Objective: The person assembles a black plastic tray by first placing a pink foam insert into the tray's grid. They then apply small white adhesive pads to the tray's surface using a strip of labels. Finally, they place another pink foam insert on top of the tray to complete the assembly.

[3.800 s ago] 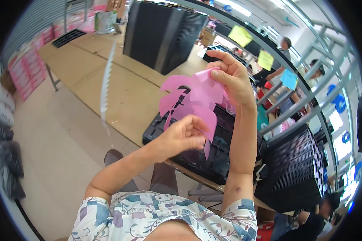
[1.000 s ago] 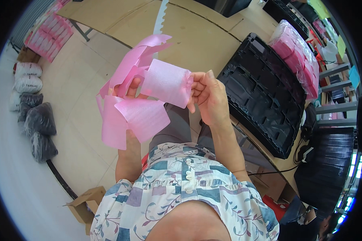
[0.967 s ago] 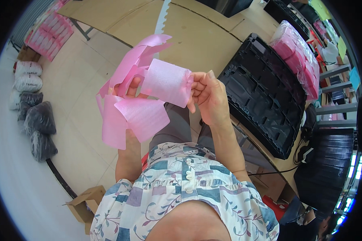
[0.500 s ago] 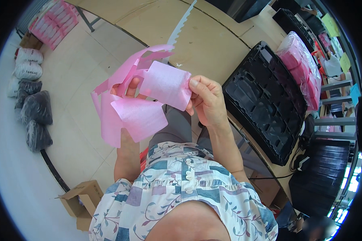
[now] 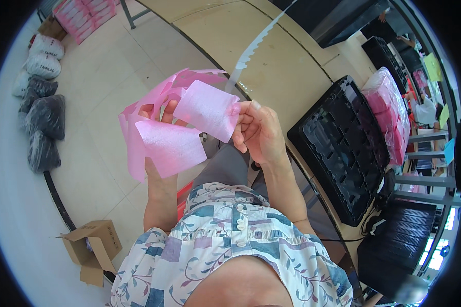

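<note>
A pink sheet is held up in front of the person, over the lap and just short of the desk. Its long axis seems to run from far left to near right, and its right edge is bunched up. The right hand is at that bunched edge, with its fingers closed in a pinch on it; the sheet thus lies directly left of these fingers, and the right hand is the nearer one to this edge. The left hand is left of the sheet, its fingertips showing between the near flap and the far flaps, which are pink too and drape around it. Its palm and thumb are hidden, so I cannot tell how tightly its fingers grasp, nor whether flaps and sheet are one piece. On the desk, a white toothed strip lies beyond the hands, and a black tray lies right of the right hand, with a wrapped pink pack just beyond it. A black stack is at near right. On the floor at left are a cardboard box near, dark bags and white bags farther away.
</note>
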Available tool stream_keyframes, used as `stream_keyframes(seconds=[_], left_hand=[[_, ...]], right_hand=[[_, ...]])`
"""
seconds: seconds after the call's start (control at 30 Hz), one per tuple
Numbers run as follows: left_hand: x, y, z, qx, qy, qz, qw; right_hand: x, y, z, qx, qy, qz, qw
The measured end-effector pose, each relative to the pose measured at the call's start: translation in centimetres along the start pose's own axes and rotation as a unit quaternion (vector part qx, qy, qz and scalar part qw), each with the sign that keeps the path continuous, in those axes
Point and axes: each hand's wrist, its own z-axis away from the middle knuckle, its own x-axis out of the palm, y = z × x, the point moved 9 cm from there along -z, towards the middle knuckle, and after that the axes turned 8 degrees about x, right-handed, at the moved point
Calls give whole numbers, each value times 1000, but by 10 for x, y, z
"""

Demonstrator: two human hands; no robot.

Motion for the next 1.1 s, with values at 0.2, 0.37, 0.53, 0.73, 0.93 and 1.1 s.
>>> stream_keyframes(seconds=[0.2,0.37,0.53,0.73,0.93,1.1], left_hand=[[-20,1,-2,-3,-14,97,995],[-66,-19,-6,-22,104,57,993],[-95,-21,14,-44,159,47,985],[-101,-72,55,-193,-59,-125,971],[-75,-73,44,-148,0,56,987],[-69,-64,27,-210,49,-4,976]], right_hand=[[1,18,-19,32,32,91,995],[7,27,-41,27,28,146,989],[8,52,-71,66,8,169,983],[-3,77,-84,73,10,204,976],[-2,68,-70,-4,51,390,919],[1,58,-51,-105,78,424,896]])
